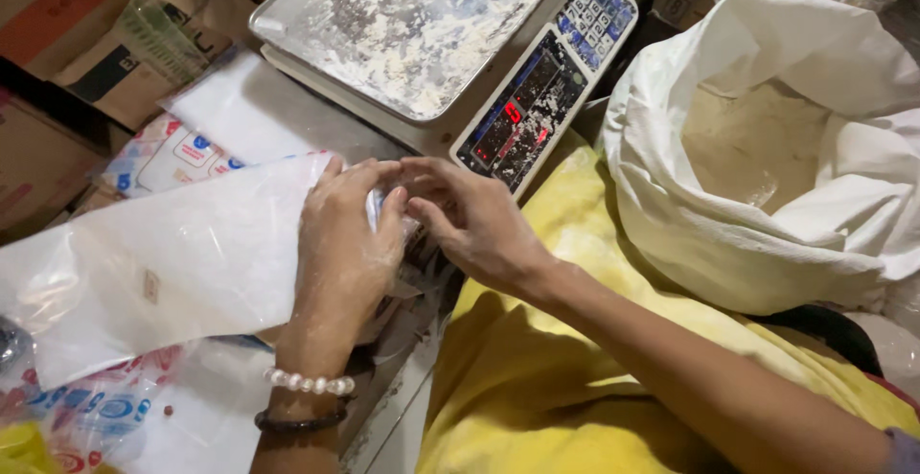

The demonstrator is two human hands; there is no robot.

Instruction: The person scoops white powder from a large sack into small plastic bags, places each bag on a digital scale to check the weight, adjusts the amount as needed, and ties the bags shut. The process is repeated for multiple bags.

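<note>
The scene is warmly and rather dimly lit, with the strongest light falling from above onto the white sack (767,148) and the scale's metal pan (402,23), which shows a dull sheen; the clear plastic bags (172,254) catch soft glare; corners at upper left sink into shadow; the red display digits (513,115) bloom slightly; edges look mildly soft and stretched.

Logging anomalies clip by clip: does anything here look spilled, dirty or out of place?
Yes. The weighing scale has white flour smeared across its steel pan and dusted over its display panel. The open flour sack beside it stands intact.
</note>
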